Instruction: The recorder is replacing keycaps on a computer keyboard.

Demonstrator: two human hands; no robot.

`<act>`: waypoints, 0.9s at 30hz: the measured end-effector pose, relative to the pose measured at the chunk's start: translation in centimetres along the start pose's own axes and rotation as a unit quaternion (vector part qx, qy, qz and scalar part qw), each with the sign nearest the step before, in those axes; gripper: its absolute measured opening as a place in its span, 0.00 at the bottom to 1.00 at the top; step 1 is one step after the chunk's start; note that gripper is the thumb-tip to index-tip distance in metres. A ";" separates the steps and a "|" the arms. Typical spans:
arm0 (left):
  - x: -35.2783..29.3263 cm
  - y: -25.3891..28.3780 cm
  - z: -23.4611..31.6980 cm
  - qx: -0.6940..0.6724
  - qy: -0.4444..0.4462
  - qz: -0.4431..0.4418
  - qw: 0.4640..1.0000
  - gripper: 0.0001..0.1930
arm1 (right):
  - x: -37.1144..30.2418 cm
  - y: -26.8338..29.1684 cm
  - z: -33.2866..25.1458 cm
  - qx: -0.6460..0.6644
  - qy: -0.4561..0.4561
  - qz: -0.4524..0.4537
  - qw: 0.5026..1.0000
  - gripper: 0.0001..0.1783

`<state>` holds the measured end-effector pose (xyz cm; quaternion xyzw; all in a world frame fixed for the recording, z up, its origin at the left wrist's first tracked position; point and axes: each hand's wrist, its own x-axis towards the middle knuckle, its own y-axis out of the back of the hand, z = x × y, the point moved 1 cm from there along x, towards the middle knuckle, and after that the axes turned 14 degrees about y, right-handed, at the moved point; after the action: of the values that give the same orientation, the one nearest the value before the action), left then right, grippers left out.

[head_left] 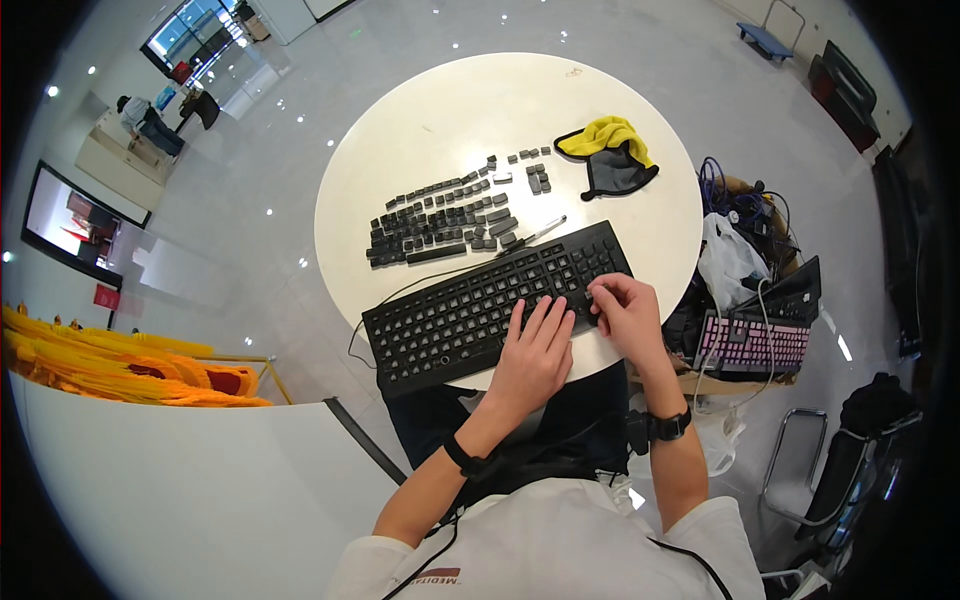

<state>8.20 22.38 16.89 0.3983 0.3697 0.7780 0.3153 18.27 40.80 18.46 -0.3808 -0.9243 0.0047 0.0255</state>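
A black keyboard lies slanted near the round table's front edge, with most of its key switches bare. My left hand rests on its lower middle, fingers stretched out and slightly apart. At the keyboard's right end my right hand is closed in a pinch, thumb against forefinger; whatever sits between the fingertips is hidden. Loose black keycaps are laid out in rows beyond the keyboard. A slim pen-like tool lies between the keycaps and the keyboard, beside the keyboard's cable.
A yellow and grey cloth lies at the right of the white round table. Right of the table, a box holds cables, a plastic bag and a pink-keyed keyboard. A chair stands at lower right.
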 end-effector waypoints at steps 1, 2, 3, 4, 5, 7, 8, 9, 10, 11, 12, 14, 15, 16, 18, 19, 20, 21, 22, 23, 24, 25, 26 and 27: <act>-0.1 -0.1 0.0 -0.006 0.001 0.002 1.000 0.24 | -0.6 0.0 0.2 0.000 0.001 0.000 1.000 0.07; 0.0 -0.2 -0.1 -0.011 0.001 0.004 1.000 0.23 | -1.1 -0.1 0.3 -0.049 0.049 -0.003 0.998 0.06; -0.1 -0.1 0.0 -0.012 0.001 0.003 1.000 0.23 | -1.6 -0.1 0.3 -0.097 0.095 -0.004 0.991 0.06; 0.0 0.1 0.0 -0.011 -0.001 0.005 1.000 0.23 | -1.9 -0.1 0.2 -0.142 0.127 -0.014 0.982 0.05; -0.1 0.1 0.0 -0.010 -0.003 0.006 1.000 0.23 | -2.2 -0.2 0.1 -0.142 0.125 -0.013 0.982 0.05; -0.1 0.0 -0.1 -0.010 -0.003 0.007 1.000 0.24 | -2.3 -0.8 -0.6 -0.243 0.240 -0.021 0.940 0.05; -0.2 -0.1 -0.2 -0.010 -0.002 0.009 1.000 0.24 | -2.4 -0.9 -0.7 -0.242 0.240 -0.021 0.940 0.05; -0.2 -0.2 -0.3 -0.010 -0.002 0.009 1.000 0.24 | -2.4 -1.1 -0.8 -0.266 0.280 -0.028 0.922 0.06; -0.2 -0.3 -0.3 -0.014 -0.002 0.012 1.000 0.24 | -2.5 -1.3 -0.9 -0.288 0.319 -0.035 0.902 0.07; -0.2 -0.3 -0.3 -0.018 -0.001 0.015 1.000 0.24 | -2.5 -1.3 -1.0 -0.287 0.319 -0.036 0.902 0.07; -0.2 -0.3 -0.3 -0.018 0.000 0.014 1.000 0.24 | -2.5 -1.4 -1.1 -0.306 0.330 -0.050 0.892 0.08; -0.2 -0.4 -0.3 -0.021 -0.003 0.018 1.000 0.24 | -2.4 -1.4 -1.1 -0.324 0.341 -0.064 0.880 0.09; -0.2 -0.3 -0.3 -0.021 -0.002 0.018 1.000 0.24 | -2.3 -1.3 -1.1 -0.313 0.347 -0.070 0.881 0.10; -0.2 -0.2 -0.3 -0.017 -0.003 0.018 1.000 0.24 | -2.2 -1.3 -1.1 -0.302 0.352 -0.076 0.882 0.10; -0.2 -0.3 -0.3 -0.013 -0.003 0.018 1.000 0.24 | -2.1 -1.1 -1.1 -0.296 0.340 -0.079 0.889 0.10; -0.2 -0.4 -0.2 -0.010 -0.007 0.016 1.000 0.24 | -2.1 -1.1 -1.1 -0.290 0.328 -0.080 0.895 0.10; -0.1 -0.5 -0.2 -0.006 -0.010 0.015 1.000 0.24 | -2.0 -1.1 -1.2 -0.290 0.328 -0.080 0.895 0.10; -0.1 -0.6 -0.1 -0.006 -0.009 0.014 1.000 0.24 | -2.0 -1.2 -1.2 -0.299 0.340 -0.082 0.888 0.09; -0.1 -0.6 -0.1 0.003 -0.011 0.017 1.000 0.24 | -2.1 -1.2 -1.2 -0.308 0.352 -0.084 0.880 0.09; -0.1 -0.6 0.0 0.012 -0.012 0.019 1.000 0.25 | -2.2 -1.4 -1.2 -0.308 0.351 -0.084 0.880 0.09; -0.1 -0.6 -0.1 0.012 -0.010 0.018 1.000 0.25 | -2.3 -1.7 -1.2 -0.323 0.356 -0.086 0.873 0.09; -0.1 -0.5 -0.1 0.016 -0.011 0.020 1.000 0.25 | -2.4 -1.8 -1.2 -0.338 0.362 -0.087 0.864 0.09; -0.2 -0.5 -0.1 0.020 -0.011 0.022 0.999 0.26 | -2.4 -1.9 -1.1 -0.337 0.361 -0.089 0.865 0.09; -0.2 -0.6 -0.1 0.020 -0.011 0.022 1.000 0.26 | -2.3 -1.8 -0.9 -0.330 0.364 -0.079 0.867 0.09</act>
<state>8.31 22.56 16.27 0.4211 0.3730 0.7726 0.2944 18.66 37.92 19.33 -0.2671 -0.8243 -0.4415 0.2330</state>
